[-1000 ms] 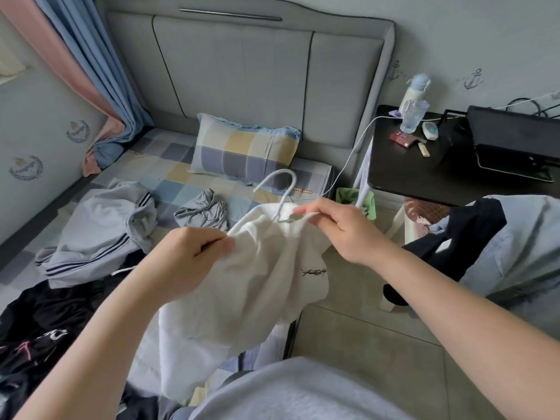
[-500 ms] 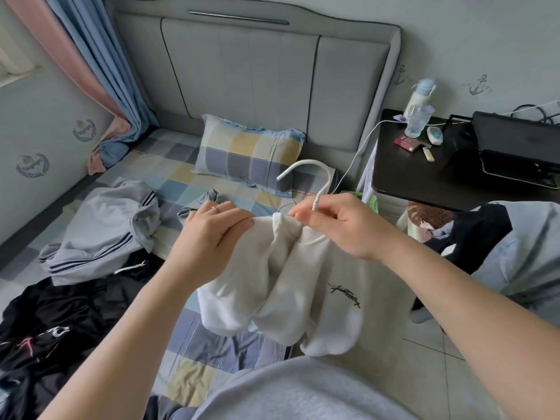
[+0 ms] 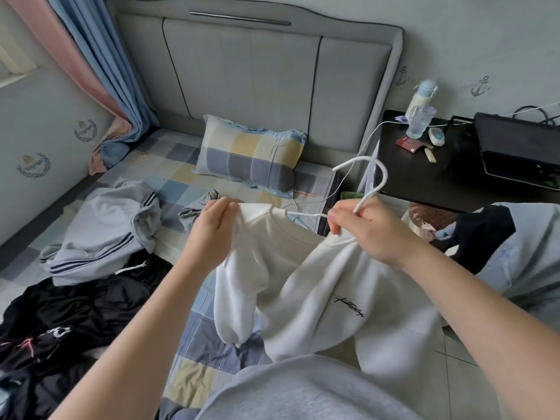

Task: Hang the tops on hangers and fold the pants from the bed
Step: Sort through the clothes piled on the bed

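Bedroom, head view: checked bed (image 3: pixel 169 168) against grey padded headboard (image 3: pixel 272 80), plaid pillow (image 3: pixel 251 156) at its head, black side table (image 3: pixel 424 183) to the right. Above the bed's near edge, white sweatshirt (image 3: pixel 318 286) held up by 2 hands set apart. Left hand (image 3: pixel 212 234) pinching the collar's left side. Right hand (image 3: pixel 366 228) gripping the collar's right side together with white hanger (image 3: pixel 378 174), hook curving up above the knuckles. On the sheet at left, grey striped garment (image 3: pixel 103 228); just beside it, black clothing heap (image 3: pixel 75 310).
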